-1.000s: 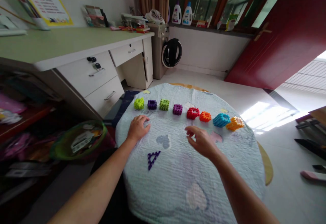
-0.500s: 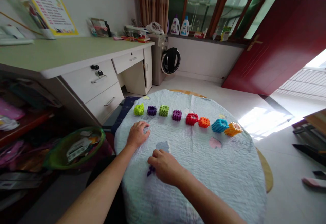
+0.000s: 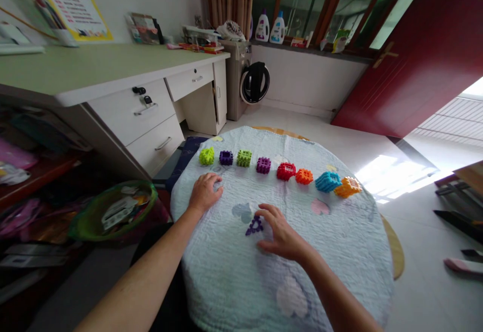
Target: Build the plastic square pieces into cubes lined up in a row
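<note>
My right hand (image 3: 281, 234) hovers with thumb and fingers apart beside a flat purple triangular building piece (image 3: 250, 229), which lies on the cloth. The fingertips are very close to its right side; whether they touch it I cannot tell. My left hand (image 3: 206, 192) lies on the cloth with its fingers loosely stretched, holding nothing. Beyond both hands runs a row of toy block shapes: a yellow-green one (image 3: 206, 156), a dark purple one (image 3: 226, 158), a green one (image 3: 244, 158), a purple one (image 3: 263, 165), red (image 3: 286, 171), orange (image 3: 304, 176), blue (image 3: 328, 182) and yellow-orange (image 3: 347, 187) ones.
A pale patterned cloth (image 3: 324, 261) covers the round table. To the left are a desk (image 3: 113, 65) with drawers and a green basket (image 3: 81, 229) of odds and ends. A washing machine (image 3: 234, 83) with its door open stands behind; a red door (image 3: 407, 70) is at right.
My right hand has moved right and slightly away from me, and its fingers have spread from the purple triangular piece. That piece now lies farther right. My left hand stays in place.
</note>
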`<state>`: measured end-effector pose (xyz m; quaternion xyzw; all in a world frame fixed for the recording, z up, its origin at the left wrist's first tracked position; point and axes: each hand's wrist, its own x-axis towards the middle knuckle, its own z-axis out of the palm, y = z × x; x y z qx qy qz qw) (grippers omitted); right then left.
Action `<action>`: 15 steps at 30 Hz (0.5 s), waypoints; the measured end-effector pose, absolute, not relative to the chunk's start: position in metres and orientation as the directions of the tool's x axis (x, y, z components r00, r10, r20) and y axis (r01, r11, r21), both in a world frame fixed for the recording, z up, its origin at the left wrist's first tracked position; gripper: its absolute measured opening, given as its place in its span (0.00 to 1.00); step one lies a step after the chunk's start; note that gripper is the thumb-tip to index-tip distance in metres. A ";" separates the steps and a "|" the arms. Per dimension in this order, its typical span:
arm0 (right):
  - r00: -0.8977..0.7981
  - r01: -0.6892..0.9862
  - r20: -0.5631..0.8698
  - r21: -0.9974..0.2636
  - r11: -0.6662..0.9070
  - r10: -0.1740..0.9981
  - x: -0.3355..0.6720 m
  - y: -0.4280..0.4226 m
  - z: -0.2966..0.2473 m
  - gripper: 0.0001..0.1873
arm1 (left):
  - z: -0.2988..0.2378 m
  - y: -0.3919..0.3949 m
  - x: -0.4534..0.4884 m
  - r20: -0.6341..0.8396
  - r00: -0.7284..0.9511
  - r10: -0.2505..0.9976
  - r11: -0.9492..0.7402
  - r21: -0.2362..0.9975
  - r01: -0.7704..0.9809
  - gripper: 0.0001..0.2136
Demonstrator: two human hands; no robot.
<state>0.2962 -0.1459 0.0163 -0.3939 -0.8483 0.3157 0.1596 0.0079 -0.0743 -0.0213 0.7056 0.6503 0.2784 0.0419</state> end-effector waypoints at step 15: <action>-0.698 0.690 -0.190 -0.436 0.577 0.691 0.276 -0.125 0.042 0.14 | -0.020 -0.076 0.008 0.320 -0.010 0.947 -0.137 0.434 0.891 0.09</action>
